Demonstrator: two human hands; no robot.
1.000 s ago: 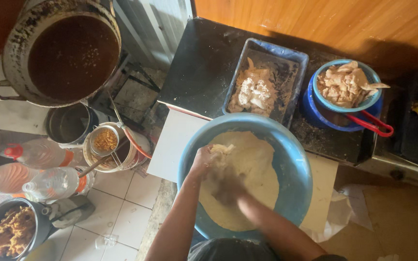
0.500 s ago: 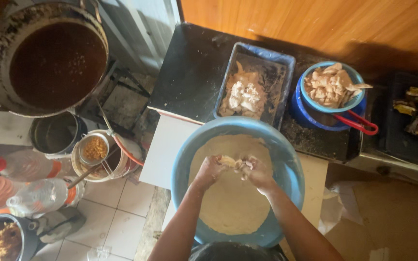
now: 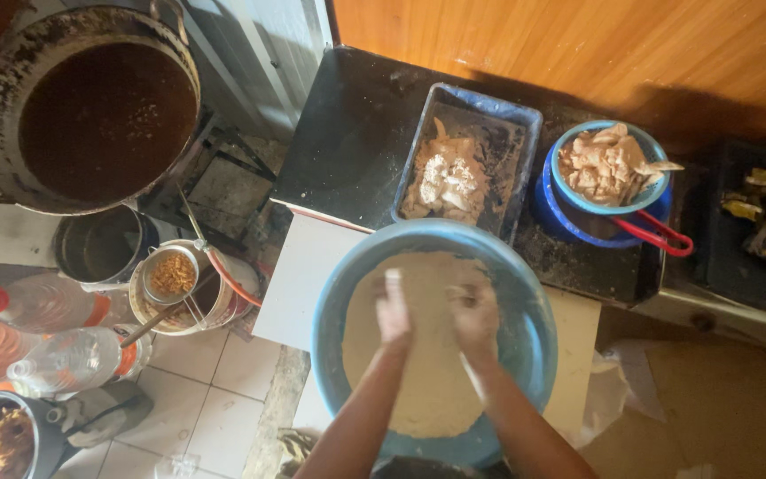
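Both hands have separated since before: left hand [image 3: 394, 310] and right hand [image 3: 476, 318] sit side by side, batter-coated, fingers blurred, grip unclear, over pale batter [image 3: 423, 390] in blue basin [image 3: 334, 302], lower centre. Blue tray [image 3: 507, 120] above it.

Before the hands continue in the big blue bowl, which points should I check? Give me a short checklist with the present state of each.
1. Both hands over the large round blue plastic basin: ok; left hand, right hand.
2. Hands coated in pale batter: ok.
3. Something held in the fingers: cannot tell, blurred.
4. Rectangular blue tray of floury pieces beside the basin: ok.
5. Small blue bowl of raw pieces upright: ok.
6. Basin steady on its white support: cannot tell.
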